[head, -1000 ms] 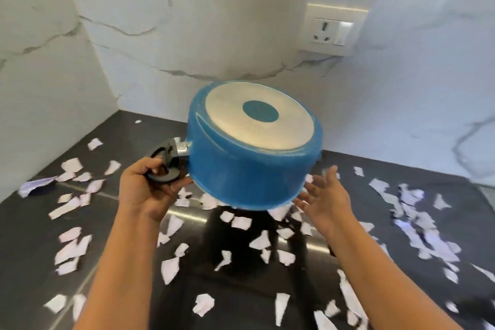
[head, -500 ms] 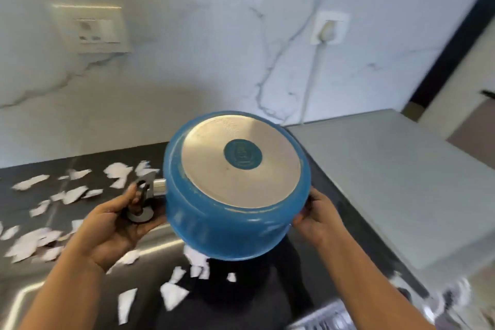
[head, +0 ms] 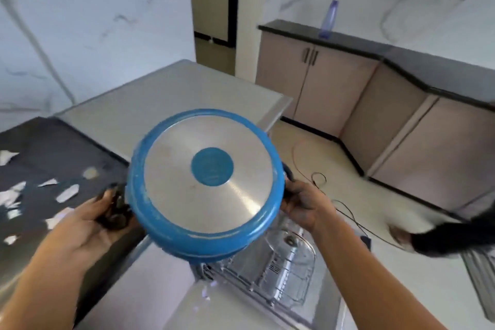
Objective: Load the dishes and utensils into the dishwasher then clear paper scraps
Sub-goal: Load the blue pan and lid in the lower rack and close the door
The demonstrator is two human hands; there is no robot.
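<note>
I have the blue pot (head: 206, 182) upside down in the air, its silvery base turned up toward me, carried between both hands just off the edge of the dark bench (head: 53, 147) and over the open dishwasher. My left hand (head: 104, 214) is curled round the black side handle, and my right hand (head: 302, 203) grips the opposite handle with its fingers wrapped underneath, so neither hand has a finger free. The wire rack (head: 308, 284) sits below and a little to the right of the pot, and something clear seems to lie in it, though the blur stops me telling what. My main worry is that the pot blocks my view of most of the rack. If I lower it blind, its rim or a handle could catch the wires or knock whatever is already there. The pot is tilted and I hold it only by two small handles, so a slip on either side would swing it down hard. A cable (head: 318, 177) loops across the floor close to the dishwasher, and a dark-clad limb (head: 450, 236) of someone else is near on the right, so a careless step or swing could snag either. Paper scraps (head: 67, 193) lie on the bench behind my left hand. I cannot tell whether any cling inside the pot and would drop into the machine.
</note>
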